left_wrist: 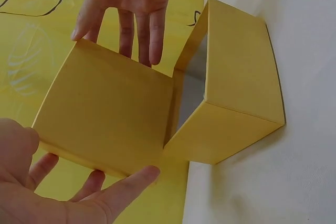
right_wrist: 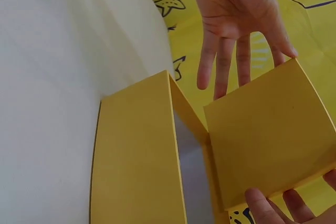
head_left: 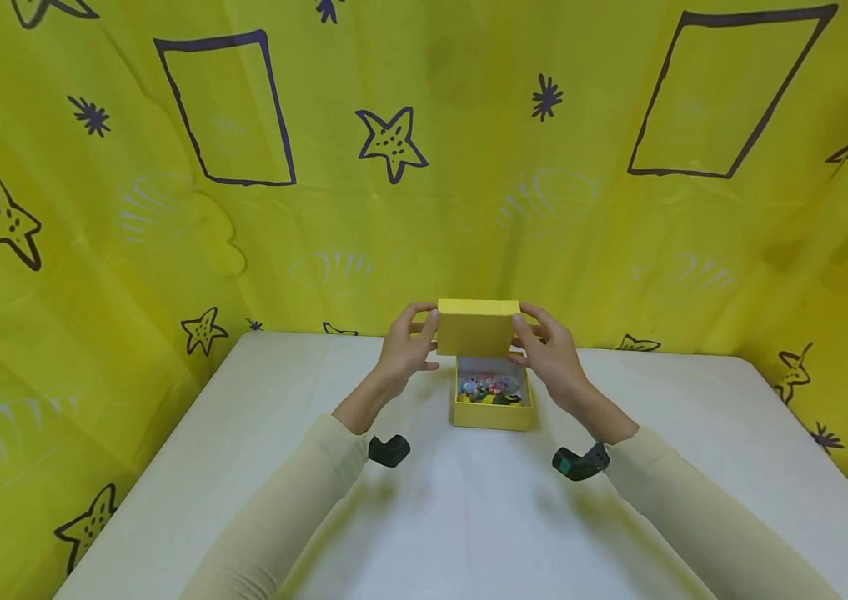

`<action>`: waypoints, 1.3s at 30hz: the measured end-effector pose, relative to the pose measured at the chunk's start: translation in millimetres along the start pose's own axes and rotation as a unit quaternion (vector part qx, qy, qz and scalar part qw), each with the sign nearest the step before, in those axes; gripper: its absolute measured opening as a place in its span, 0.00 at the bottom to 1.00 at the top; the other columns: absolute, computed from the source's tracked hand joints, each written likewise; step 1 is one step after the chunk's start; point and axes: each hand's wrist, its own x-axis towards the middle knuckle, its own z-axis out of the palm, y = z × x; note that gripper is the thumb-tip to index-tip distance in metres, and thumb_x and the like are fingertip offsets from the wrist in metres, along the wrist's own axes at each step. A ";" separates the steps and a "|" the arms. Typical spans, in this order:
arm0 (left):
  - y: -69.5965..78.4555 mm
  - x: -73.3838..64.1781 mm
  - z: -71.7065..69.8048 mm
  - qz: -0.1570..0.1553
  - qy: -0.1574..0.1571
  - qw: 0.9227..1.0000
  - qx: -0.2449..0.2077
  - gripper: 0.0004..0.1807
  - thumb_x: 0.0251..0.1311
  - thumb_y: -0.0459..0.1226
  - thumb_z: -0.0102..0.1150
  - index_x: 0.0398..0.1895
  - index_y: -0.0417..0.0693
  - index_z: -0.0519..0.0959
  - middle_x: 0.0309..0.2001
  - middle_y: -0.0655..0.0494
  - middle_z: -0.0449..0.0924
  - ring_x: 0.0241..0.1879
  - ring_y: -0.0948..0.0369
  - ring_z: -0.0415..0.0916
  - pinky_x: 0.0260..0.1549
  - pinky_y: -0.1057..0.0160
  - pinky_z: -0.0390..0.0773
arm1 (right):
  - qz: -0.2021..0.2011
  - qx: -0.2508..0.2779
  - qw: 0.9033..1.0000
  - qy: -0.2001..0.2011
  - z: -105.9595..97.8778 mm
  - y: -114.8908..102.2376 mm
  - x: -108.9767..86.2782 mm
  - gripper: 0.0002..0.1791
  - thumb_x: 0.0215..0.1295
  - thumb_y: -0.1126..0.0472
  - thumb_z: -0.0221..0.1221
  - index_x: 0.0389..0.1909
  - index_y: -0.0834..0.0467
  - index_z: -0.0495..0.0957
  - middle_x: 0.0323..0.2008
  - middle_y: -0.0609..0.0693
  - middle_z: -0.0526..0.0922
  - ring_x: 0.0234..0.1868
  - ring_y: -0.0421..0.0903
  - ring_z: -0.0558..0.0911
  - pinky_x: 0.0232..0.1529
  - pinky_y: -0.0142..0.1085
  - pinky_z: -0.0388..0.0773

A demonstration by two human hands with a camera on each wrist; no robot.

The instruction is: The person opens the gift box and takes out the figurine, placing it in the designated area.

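Note:
A yellow box (head_left: pixel 493 417) stands on the white table, its top uncovered. Inside lie small multicoloured pieces (head_left: pixel 489 385), with yellow and black ones toward the front, too small to name. Both hands hold the yellow box lid (head_left: pixel 474 329) upright by its sides, over the box's back edge. My left hand (head_left: pixel 404 346) grips the left side, thumb near the upper corner and fingers along the edge. On the opposite side, my right hand (head_left: pixel 553 354) holds it the same way. In the left wrist view the lid (left_wrist: pixel 105 103) has its lower edge right at the box's rim.
The white table (head_left: pixel 461 517) reaches back to a yellow curtain (head_left: pixel 461 233) printed with dark starfish and frames. Dark wrist devices, one on the left wrist (head_left: pixel 389 451) and one on the right (head_left: pixel 581 462), hang beside the beige sleeves.

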 end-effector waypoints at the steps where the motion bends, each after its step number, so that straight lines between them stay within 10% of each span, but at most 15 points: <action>1: -0.4 0.2 -0.5 0.000 -0.003 1.000 -0.001 0.21 0.79 0.48 0.51 0.68 0.52 0.71 0.64 0.36 0.70 0.60 0.34 0.76 0.45 0.42 0.86 | 0.000 0.002 1.000 0.000 -0.4 0.3 -0.1 0.33 0.80 0.46 0.52 0.79 0.55 0.59 0.66 0.66 0.70 0.64 0.65 0.77 0.54 0.44 0.84; 23: -13.3 -9.0 -34.1 0.031 -0.136 0.988 -0.064 0.22 0.74 0.31 0.57 0.69 0.40 0.70 0.70 0.40 0.68 0.68 0.40 0.69 0.63 0.35 0.72 | -0.088 -0.016 0.991 -0.098 -29.1 9.9 -11.8 0.29 0.76 0.54 0.60 0.72 0.61 0.68 0.66 0.62 0.73 0.64 0.65 0.77 0.59 0.44 0.81; 39: -20.3 -17.8 -54.5 0.036 -0.199 0.978 -0.052 0.32 0.69 0.25 0.60 0.75 0.36 0.64 0.77 0.43 0.59 0.76 0.48 0.58 0.62 0.56 0.78 | -0.069 -0.009 0.978 -0.198 -35.9 10.7 -12.9 0.34 0.72 0.62 0.65 0.75 0.64 0.65 0.72 0.61 0.69 0.73 0.59 0.68 0.58 0.27 0.78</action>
